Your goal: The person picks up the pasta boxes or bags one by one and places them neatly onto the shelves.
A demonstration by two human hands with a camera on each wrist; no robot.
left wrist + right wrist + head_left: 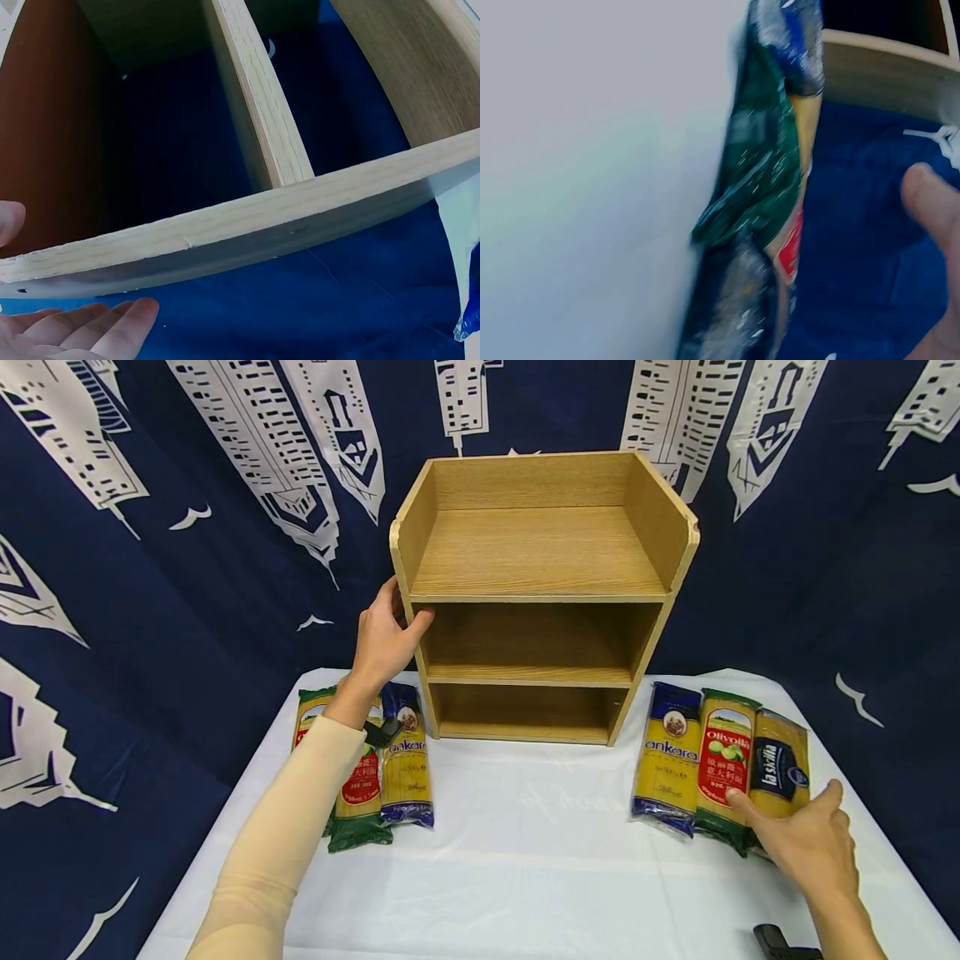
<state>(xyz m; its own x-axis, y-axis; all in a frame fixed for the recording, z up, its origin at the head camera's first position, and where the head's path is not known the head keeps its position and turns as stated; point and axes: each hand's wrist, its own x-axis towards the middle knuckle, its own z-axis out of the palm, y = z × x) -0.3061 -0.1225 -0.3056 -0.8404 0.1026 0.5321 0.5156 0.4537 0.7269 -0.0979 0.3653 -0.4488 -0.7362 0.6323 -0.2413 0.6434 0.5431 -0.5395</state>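
Note:
My left hand [384, 642] grips the left side panel of a small wooden shelf unit [536, 556], thumb on the inner side and fingers outside. In the left wrist view, the thumb [9, 221] and fingers [112, 326] lie on either side of the panel [225, 221]. On the right, my right hand [810, 843] hovers with fingers spread over the lower end of a La Sicilia pasta pack [776, 764]. Beside that pack lie a green-and-red Olivoilà pasta pack [726, 743] and a blue-ended Ankara pasta pack [670, 752]. The right wrist view is blurred.
Left of the shelf lie another Ankara pasta pack [406, 768] and green-ended pasta packs [362, 814], partly hidden by my left arm. Everything stands on a white-covered table [525, 877]. Behind it hangs a dark blue printed cloth [540, 410].

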